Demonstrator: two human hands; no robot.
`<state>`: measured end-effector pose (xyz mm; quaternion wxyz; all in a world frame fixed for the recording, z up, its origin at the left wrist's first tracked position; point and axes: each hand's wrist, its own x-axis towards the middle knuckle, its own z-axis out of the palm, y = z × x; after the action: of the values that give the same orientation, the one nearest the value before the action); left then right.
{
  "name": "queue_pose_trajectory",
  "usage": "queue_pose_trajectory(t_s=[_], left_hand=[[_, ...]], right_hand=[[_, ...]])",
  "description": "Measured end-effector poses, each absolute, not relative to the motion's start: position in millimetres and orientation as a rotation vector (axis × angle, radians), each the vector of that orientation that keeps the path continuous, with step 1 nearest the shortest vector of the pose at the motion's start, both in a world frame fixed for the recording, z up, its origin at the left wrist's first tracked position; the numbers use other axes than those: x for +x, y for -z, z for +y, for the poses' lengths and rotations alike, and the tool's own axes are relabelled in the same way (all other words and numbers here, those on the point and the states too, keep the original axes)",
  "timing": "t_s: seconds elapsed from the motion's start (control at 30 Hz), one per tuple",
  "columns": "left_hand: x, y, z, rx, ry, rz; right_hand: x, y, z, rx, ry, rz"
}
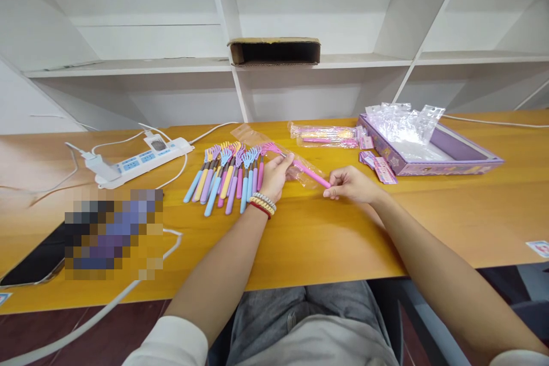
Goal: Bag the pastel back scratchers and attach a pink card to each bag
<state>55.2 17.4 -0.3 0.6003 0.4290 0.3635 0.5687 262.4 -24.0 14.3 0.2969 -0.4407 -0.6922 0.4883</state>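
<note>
A pink back scratcher (309,172) with a claw-shaped head is held slantwise just above the table. My left hand (277,176) is closed around its thin neck, near the head. At the other end, my right hand (349,184) pinches the tip of the handle between thumb and fingers. A clear plastic sleeve (253,136) lies under the back scratcher and partly behind my left hand. Just left of that hand rests a bunch of back scratchers (227,174) in blue, yellow, purple and pink, heads pointing away from me.
Wrapped back scratchers (326,134) lie behind my right hand. Small printed cards (385,170) sit beside a purple box (450,168) holding clear bags (407,128). A power strip (143,163) with cables and a phone (38,254) occupy the left. White shelves with a cardboard box (274,41) stand behind.
</note>
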Motion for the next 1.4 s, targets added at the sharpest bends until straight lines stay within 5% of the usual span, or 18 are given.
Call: queue_pose_trajectory(t_s=[0.23,0.67,1.4], left_hand=[[65.3,-1.0,5.2,1.061,-1.108,0.823],[71.3,3.6,6.0,0.983,-1.123,0.841],[85.3,4.8,-10.7,1.044,-0.949,0.753]], right_hand=[[262.2,-13.5,-22.0,-1.283,-1.092,-1.92],[259.5,-17.1,-26.2,-1.118,-1.325,-1.949],[253.0,-8.3,-26.0,-1.194,-0.583,-2.086]])
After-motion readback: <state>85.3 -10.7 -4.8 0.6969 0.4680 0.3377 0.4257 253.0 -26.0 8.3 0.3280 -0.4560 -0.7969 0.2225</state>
